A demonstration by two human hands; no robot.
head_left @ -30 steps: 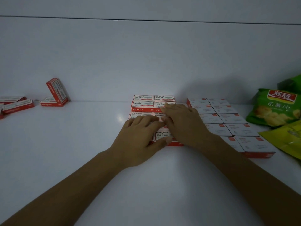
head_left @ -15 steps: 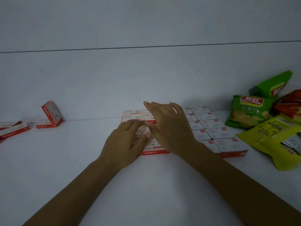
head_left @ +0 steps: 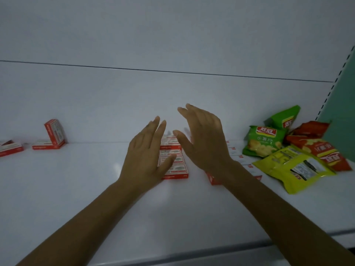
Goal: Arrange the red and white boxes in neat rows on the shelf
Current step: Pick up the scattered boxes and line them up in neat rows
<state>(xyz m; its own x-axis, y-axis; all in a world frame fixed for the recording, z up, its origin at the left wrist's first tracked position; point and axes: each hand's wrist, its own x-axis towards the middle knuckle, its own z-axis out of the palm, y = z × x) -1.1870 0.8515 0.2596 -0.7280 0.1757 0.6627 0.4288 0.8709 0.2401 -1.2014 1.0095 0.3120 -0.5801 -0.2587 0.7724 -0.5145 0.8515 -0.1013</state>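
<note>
Plainly, both hands held nothing: the left hand (head_left: pixel 146 160) and the right hand (head_left: pixel 205 143) hovered at mid-frame with fingers straight and spread, palms turned toward each other over the centre block (head_left: pixel 173 169) of red and white boxes. The left thumb crossed that block in view, though whether it touched could not be told. A second block (head_left: pixel 247 167) lay just to the right, mostly hidden behind the right wrist and forearm. Toward the left edge of the frame, loose boxes sat on the white shelf (head_left: pixel 76 189): a leaning box (head_left: pixel 54 131) tilted up over a flat box (head_left: pixel 47 145), and a far box (head_left: pixel 10 148) at the very edge. A green bag (head_left: pixel 263 141), a yellow bag (head_left: pixel 295 167) and a red bag (head_left: pixel 318 150) were heaped at the right. The boxes looked like small, stiff cardboard, probably light and quick to skid out of line under a nudge. A pinch across the long sides of the leaning box seemed the safest hold, with flat palms to square the rows.
</note>
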